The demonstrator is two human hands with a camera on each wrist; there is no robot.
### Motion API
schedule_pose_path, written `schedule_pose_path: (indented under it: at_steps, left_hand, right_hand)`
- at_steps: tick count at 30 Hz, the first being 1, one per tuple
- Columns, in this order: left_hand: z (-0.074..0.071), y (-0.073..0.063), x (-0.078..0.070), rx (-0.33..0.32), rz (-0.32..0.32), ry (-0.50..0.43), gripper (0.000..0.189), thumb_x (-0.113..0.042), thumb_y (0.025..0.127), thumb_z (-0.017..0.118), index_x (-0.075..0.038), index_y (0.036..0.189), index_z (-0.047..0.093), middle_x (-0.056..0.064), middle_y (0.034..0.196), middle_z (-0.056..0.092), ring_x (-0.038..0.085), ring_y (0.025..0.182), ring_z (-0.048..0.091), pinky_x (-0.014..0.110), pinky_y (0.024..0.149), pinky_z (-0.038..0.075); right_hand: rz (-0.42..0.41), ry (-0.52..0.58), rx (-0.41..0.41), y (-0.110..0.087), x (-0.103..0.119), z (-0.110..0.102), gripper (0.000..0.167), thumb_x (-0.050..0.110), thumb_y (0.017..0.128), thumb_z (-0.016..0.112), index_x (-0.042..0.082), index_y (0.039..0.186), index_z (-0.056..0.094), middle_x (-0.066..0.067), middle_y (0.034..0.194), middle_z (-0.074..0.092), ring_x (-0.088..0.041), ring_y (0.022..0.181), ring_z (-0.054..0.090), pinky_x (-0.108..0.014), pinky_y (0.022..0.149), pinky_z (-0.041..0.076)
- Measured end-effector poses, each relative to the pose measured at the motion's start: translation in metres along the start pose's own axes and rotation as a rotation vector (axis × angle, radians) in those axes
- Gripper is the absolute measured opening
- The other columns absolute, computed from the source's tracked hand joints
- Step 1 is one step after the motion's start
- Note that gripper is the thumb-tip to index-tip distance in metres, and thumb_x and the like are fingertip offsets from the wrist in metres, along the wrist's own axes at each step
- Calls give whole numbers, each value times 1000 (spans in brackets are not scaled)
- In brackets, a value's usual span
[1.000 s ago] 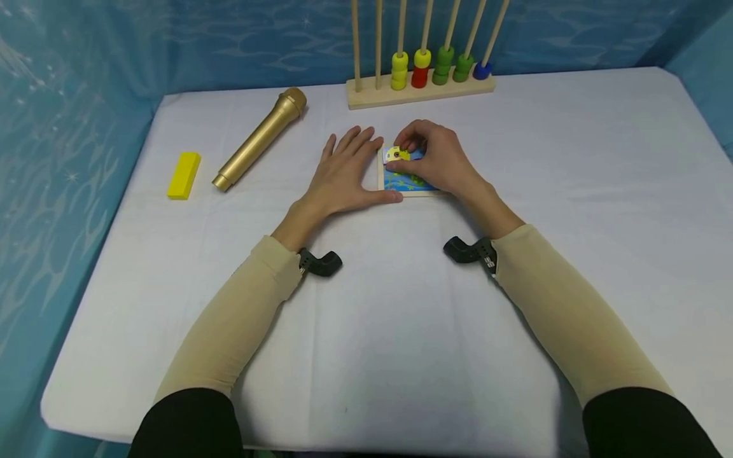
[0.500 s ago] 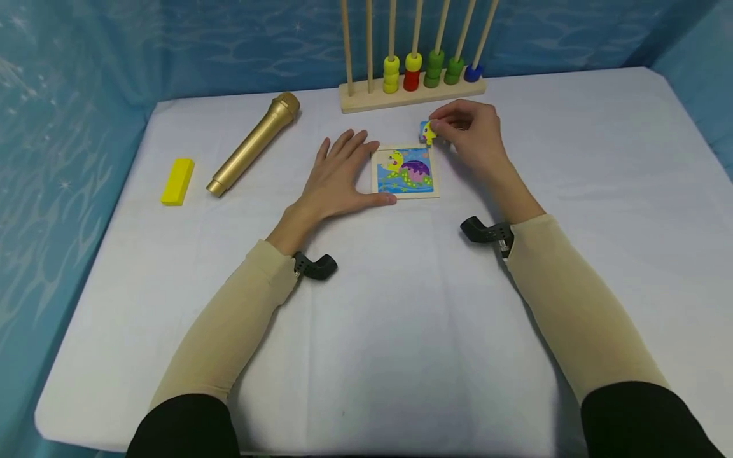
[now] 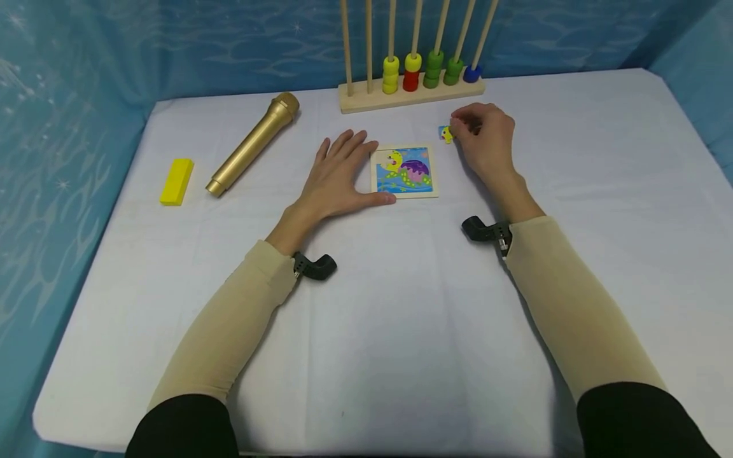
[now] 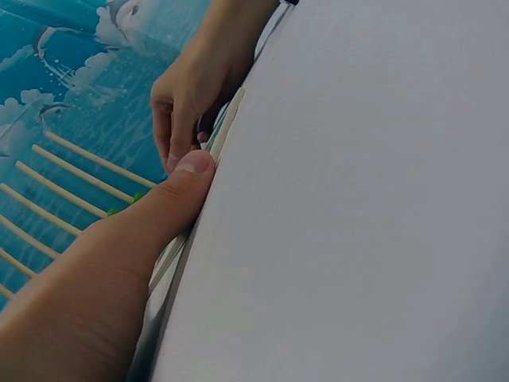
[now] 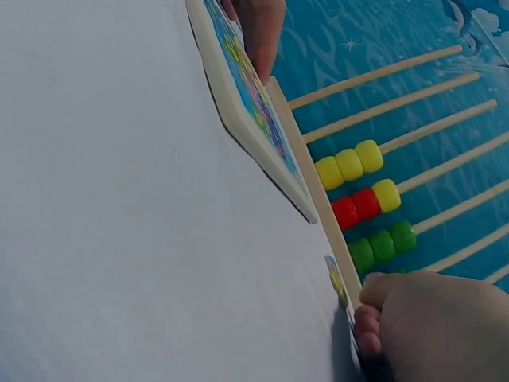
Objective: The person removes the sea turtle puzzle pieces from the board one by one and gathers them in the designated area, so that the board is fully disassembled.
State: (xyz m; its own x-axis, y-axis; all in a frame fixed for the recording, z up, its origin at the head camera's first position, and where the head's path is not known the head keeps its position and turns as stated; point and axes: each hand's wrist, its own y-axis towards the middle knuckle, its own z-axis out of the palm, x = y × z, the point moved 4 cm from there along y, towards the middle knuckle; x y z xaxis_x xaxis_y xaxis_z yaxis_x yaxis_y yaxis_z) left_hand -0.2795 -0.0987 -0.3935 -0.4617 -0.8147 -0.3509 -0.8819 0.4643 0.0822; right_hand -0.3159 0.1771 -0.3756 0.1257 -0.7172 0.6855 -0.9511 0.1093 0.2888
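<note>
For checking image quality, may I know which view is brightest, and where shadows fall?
Head view: brightest, soft shadows along the left sleeve and right sleeve on the white cloth; left wrist view: dimmer, greyish; right wrist view: also dim, dark shadow beside the right hand.

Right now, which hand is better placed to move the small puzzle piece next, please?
Probably the right hand: it pinches the small puzzle piece. The left hand is farther away, at the left side of the framed picture puzzle.
</note>
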Motion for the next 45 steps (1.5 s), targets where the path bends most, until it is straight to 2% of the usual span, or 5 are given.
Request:
schedule_pose_path:
  at_steps: [5, 12, 20, 39, 45]
  left_hand:
    - [1, 1, 0, -5, 0, 4, 111, -86, 77, 68, -28, 166, 34, 0, 176, 23, 20, 165, 6, 50, 133, -3]
    - [3, 2, 1, 6, -7, 17, 110, -86, 79, 66, -29, 166, 33, -2, 177, 21, 19, 165, 5, 48, 133, -4]
    - [4, 1, 0, 8, 2, 12, 109, -86, 80, 66, -27, 166, 33, 0, 176, 21, 22, 165, 6, 50, 133, -2]
    - [0, 1, 1, 6, 8, 35, 109, -86, 80, 65, -26, 166, 34, -1, 177, 21, 21, 165, 7, 51, 133, -1]
    - [-1, 1, 1, 8, 3, 34, 109, -86, 80, 65, -26, 165, 34, 0, 177, 21, 22, 165, 7, 52, 133, -2]
  right_hand:
    - [-60, 59, -33, -10, 13, 6, 26, 18, 108, 59, 5, 120, 77, -13, 115, 71, -17, 101, 59, -21, 85, 43]
    - [-112, 130, 155, -29, 39, 32, 26, 7, 104, 52, 5, 115, 76, -10, 108, 61, -17, 95, 50, -24, 84, 41]
    - [-219, 85, 248, -36, 49, 45, 27, -3, 97, 54, 1, 114, 75, -16, 109, 65, -30, 105, 53, -42, 98, 40]
    - [-319, -79, 317, -35, 64, 57, 29, -3, 95, 53, 0, 116, 73, -18, 117, 55, -35, 111, 43, -44, 97, 36]
    - [-342, -98, 327, -34, 68, 59, 24, -4, 94, 53, 1, 106, 73, -18, 117, 54, -36, 112, 42, -46, 99, 35]
